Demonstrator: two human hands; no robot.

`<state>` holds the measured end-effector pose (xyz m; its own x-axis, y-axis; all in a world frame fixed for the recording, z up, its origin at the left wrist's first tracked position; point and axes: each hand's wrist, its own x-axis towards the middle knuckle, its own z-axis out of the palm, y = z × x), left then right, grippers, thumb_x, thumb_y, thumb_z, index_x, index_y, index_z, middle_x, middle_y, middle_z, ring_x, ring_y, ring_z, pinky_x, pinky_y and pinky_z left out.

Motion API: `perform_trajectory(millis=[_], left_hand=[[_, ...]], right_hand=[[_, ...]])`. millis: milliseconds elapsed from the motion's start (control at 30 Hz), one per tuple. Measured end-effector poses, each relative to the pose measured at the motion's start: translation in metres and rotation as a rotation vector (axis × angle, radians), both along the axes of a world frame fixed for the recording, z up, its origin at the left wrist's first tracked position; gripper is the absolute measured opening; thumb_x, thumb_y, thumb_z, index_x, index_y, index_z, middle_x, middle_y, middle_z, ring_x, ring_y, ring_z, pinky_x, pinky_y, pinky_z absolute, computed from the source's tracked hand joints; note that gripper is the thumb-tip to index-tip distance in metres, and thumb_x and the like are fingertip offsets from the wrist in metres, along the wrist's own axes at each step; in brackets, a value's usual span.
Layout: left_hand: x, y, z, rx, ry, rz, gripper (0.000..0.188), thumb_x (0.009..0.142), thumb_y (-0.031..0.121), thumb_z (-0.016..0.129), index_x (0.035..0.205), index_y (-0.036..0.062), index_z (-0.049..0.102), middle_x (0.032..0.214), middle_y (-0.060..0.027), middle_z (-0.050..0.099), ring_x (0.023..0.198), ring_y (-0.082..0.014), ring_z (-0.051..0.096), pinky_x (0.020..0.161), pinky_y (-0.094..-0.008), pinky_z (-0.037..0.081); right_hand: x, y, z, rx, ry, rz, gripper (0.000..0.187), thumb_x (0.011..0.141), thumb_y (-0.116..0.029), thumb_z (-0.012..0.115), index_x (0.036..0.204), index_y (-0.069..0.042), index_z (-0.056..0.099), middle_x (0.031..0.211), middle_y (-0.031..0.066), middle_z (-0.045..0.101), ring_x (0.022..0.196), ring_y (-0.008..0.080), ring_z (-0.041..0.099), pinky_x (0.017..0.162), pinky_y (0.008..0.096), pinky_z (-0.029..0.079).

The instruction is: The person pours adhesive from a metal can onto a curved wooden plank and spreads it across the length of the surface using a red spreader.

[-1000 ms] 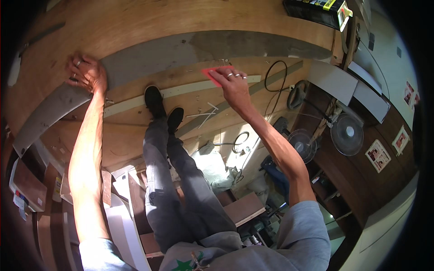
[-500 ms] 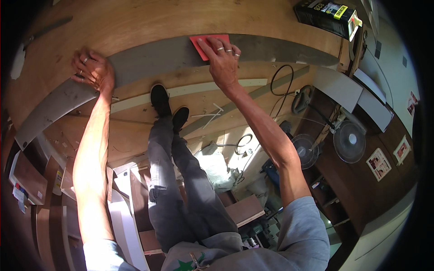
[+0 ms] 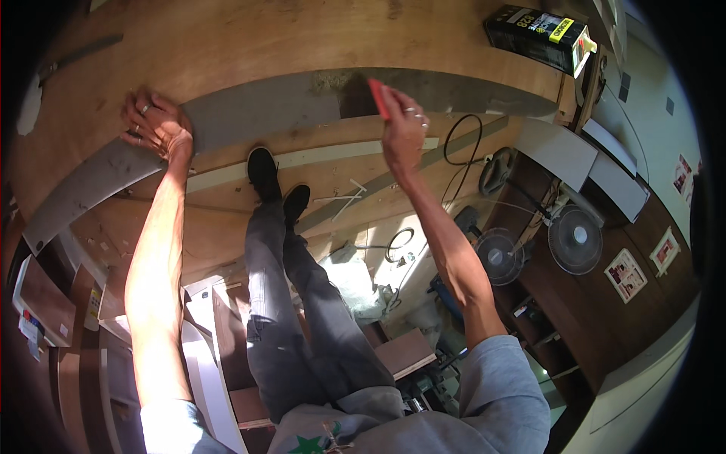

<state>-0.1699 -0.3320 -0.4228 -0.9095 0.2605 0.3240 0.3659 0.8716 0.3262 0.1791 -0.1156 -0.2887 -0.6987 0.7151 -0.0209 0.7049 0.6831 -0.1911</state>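
Note:
A long grey strip (image 3: 261,100) runs across the wooden tabletop (image 3: 227,41), bent by the lens. My left hand (image 3: 156,123) lies with fingers apart at the strip's far edge, partly on the wood. In my right hand (image 3: 406,129), a thin flat red spreader (image 3: 379,99) is pinched and tilted up above the strip. Whether its edge touches the strip I cannot tell. Just left of it, the strip bears a dark, wet-looking patch (image 3: 361,97) and a speckled tan smear (image 3: 330,80).
A black adhesive can (image 3: 537,36) lies at the far right of the tabletop. Below are a pale wooden strip (image 3: 325,154), a looped black cable (image 3: 456,144) and two fans (image 3: 576,236). Cut boards (image 3: 404,352) stand around my legs.
My right hand has moved right and lifted the red spreader from flat to tilted. The dark patch and tan smear now show where it lay. My left hand stays in place.

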Motion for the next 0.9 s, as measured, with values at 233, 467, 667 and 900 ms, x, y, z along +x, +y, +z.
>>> perform_trajectory(millis=[233,467,667,900], left_hand=[[0.001,0.004,0.001,-0.018,-0.038,0.005,0.038,0.098,0.033,0.052,0.134,0.0217,0.057,0.149,-0.0022,0.047,0.147,-0.0262,0.033,0.119,-0.0655,0.012],[0.005,0.006,0.013,-0.008,-0.065,0.002,0.037,0.100,0.032,0.051,0.136,0.0222,0.056,0.151,-0.0020,0.044,0.149,-0.0267,0.030,0.120,-0.0658,0.012],[0.003,0.004,0.008,-0.034,-0.084,-0.006,0.039,0.100,0.031,0.051,0.137,0.0218,0.054,0.152,-0.0029,0.043,0.149,-0.0276,0.028,0.120,-0.0665,0.011],[0.005,0.000,0.008,-0.027,-0.087,-0.004,0.040,0.100,0.031,0.050,0.138,0.0208,0.053,0.152,-0.0050,0.043,0.149,-0.0279,0.028,0.120,-0.0667,0.010]], right_hand=[[0.009,0.022,-0.023,-0.035,-0.125,-0.254,0.058,0.087,0.000,0.058,0.142,-0.018,0.056,0.128,0.0119,0.060,0.112,0.0342,0.057,0.092,0.0482,0.045],[-0.037,-0.023,-0.028,-0.027,-0.092,-0.181,0.053,0.086,-0.003,0.057,0.138,-0.013,0.057,0.126,0.0116,0.059,0.113,0.0335,0.056,0.089,0.0492,0.044],[-0.070,-0.048,-0.027,-0.035,-0.056,-0.097,0.052,0.084,-0.001,0.060,0.134,-0.012,0.059,0.125,0.0119,0.058,0.114,0.0323,0.055,0.091,0.0489,0.043],[-0.074,-0.053,-0.015,-0.109,0.010,0.033,0.049,0.087,-0.001,0.055,0.134,-0.012,0.061,0.125,0.0110,0.060,0.114,0.0316,0.056,0.092,0.0493,0.043]])
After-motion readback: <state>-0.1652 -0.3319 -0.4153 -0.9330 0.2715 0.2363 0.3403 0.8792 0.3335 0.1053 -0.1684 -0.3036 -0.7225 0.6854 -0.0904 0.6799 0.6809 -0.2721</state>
